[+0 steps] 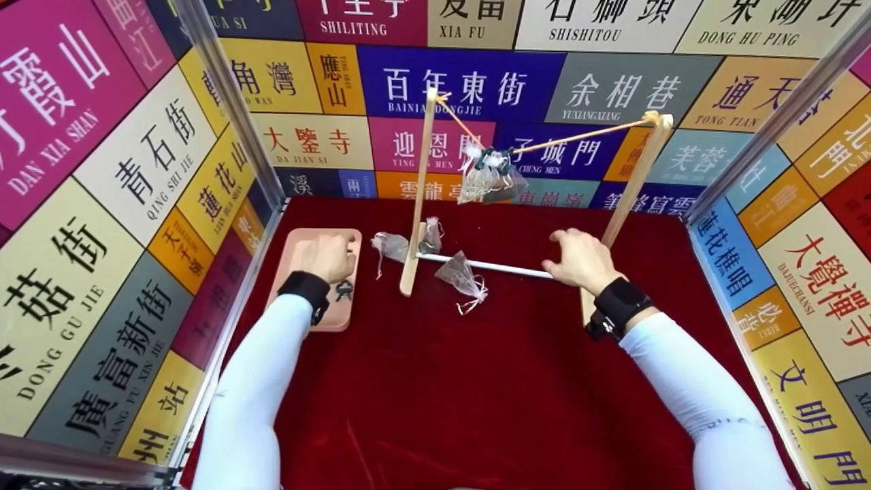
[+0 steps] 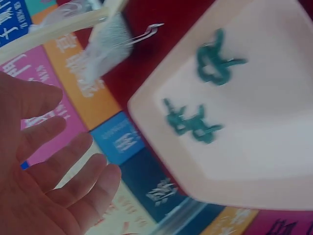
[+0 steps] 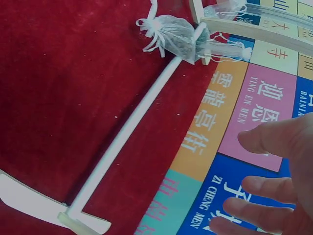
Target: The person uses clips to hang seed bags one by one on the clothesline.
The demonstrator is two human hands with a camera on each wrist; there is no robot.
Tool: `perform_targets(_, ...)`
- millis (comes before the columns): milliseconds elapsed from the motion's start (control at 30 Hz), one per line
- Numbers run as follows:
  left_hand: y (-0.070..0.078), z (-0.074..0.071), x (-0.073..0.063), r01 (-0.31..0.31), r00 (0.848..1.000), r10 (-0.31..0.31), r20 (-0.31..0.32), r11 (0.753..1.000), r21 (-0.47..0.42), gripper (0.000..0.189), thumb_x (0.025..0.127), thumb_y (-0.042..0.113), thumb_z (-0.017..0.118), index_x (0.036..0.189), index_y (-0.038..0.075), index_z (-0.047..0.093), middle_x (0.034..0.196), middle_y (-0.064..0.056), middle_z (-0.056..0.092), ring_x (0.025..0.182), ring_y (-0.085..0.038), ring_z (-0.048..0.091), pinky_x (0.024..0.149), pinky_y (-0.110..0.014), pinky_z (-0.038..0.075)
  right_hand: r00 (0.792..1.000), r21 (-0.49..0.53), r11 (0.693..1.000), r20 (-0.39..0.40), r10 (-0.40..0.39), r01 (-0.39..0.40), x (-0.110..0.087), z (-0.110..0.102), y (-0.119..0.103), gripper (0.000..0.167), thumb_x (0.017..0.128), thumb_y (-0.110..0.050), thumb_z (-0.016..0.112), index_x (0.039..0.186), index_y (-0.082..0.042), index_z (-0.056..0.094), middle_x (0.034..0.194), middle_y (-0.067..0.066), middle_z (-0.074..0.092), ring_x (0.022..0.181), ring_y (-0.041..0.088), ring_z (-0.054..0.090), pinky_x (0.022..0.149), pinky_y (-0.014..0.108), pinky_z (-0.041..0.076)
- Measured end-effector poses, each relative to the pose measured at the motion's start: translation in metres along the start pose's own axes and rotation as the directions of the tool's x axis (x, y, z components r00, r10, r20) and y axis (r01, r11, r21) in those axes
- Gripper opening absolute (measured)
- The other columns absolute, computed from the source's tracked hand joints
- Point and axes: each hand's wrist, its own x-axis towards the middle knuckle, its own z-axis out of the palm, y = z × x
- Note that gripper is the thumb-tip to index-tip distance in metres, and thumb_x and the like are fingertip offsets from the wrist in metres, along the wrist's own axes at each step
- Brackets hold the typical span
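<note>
My left hand [image 1: 330, 257] hovers over a pink tray [image 1: 335, 324] on the left, its fingers loosely bent and holding nothing. Inside the tray lie small dark-green S-shaped pieces [image 2: 191, 123], one of them a bent green loop [image 2: 213, 61]. On the other side, my right hand [image 1: 582, 258] is held in the air by the right wooden post [image 1: 636, 177], fingers relaxed and apart in the right wrist view. A white rod [image 1: 500, 265] joins the two posts low down. Small mesh drawstring bags [image 1: 493, 180] hang bunched from an orange cord [image 1: 578, 136] tied between the post tops.
One drawstring bag [image 1: 463, 275] lies on the red cloth [image 1: 476, 388] in front of the rod. Two more bags, one a grey mesh bag [image 1: 391, 246], lie about the foot of the left wooden post [image 1: 423, 177]. Sign-printed panels [image 1: 469, 82] wall in the back and sides.
</note>
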Motion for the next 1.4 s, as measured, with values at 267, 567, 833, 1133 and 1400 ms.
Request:
perform_targets(267, -0.021, 0.044, -0.014, 0.077, 0.996, -0.077, 0.041, 0.997, -0.006, 0.050, 0.102, 0.014, 0.071, 0.152, 0.005, 0.067, 0.148, -0.030, 0.070, 0.128, -0.055, 0.071, 0.108, -0.066, 0.061, 0.997, -0.019, 0.998, 0.051, 0.057, -0.056, -0.010, 0.014, 0.007, 0.085, 0.095, -0.042, 0.082, 0.160, 0.004, 0.053, 0.158, 0.037, 0.057, 0.142, 0.060, 0.059, 0.105, 0.077, 0.058)
perform_targets(567, -0.046, 0.093, -0.035, 0.175, 0.974, -0.169, 0.150, 0.984, -0.030, 0.057, 0.104, 0.014, 0.060, 0.161, 0.015, 0.060, 0.155, -0.032, 0.060, 0.132, -0.060, 0.066, 0.105, -0.069, 0.061, 0.994, 0.002, 0.998, 0.098, 0.056, -0.057, -0.021, 0.029, 0.008, 0.086, 0.094, -0.043, 0.083, 0.161, 0.002, 0.053, 0.161, 0.034, 0.056, 0.150, 0.053, 0.055, 0.109, 0.074, 0.057)
perform_targets(833, -0.032, 0.093, -0.041, 0.202, 0.964, -0.203, 0.173, 0.979, 0.024, 0.045, 0.104, 0.020, 0.068, 0.147, 0.010, 0.070, 0.147, -0.031, 0.064, 0.130, -0.055, 0.066, 0.101, -0.070, 0.062, 0.993, 0.029, 0.998, 0.109, 0.044, -0.048, -0.025, 0.042, 0.017, 0.085, 0.094, -0.047, 0.085, 0.159, 0.000, 0.058, 0.161, 0.034, 0.058, 0.153, 0.052, 0.051, 0.101, 0.074, 0.061)
perform_targets(1133, -0.033, 0.103, -0.036, 0.204, 0.975, -0.206, 0.086, 0.979, 0.023, 0.029, 0.097, 0.017, 0.078, 0.118, -0.003, 0.076, 0.121, -0.030, 0.077, 0.114, -0.052, 0.076, 0.099, -0.064, 0.065, 0.998, 0.035, 0.999, 0.069, 0.014, -0.017, -0.014, 0.073, 0.045, 0.085, 0.088, -0.058, 0.087, 0.153, -0.007, 0.065, 0.154, 0.029, 0.065, 0.145, 0.049, 0.061, 0.088, 0.072, 0.063)
perform_targets(1400, -0.078, 0.144, -0.010, 0.150, 0.986, -0.148, 0.071, 0.988, -0.024, 0.021, 0.091, 0.020, 0.079, 0.100, 0.002, 0.084, 0.108, -0.026, 0.084, 0.106, -0.048, 0.080, 0.096, -0.054, 0.066, 0.994, 0.001, 0.999, 0.099, 0.036, -0.037, -0.033, 0.044, 0.011, 0.075, 0.094, -0.039, 0.084, 0.152, 0.002, 0.062, 0.153, 0.036, 0.062, 0.141, 0.053, 0.062, 0.092, 0.073, 0.063)
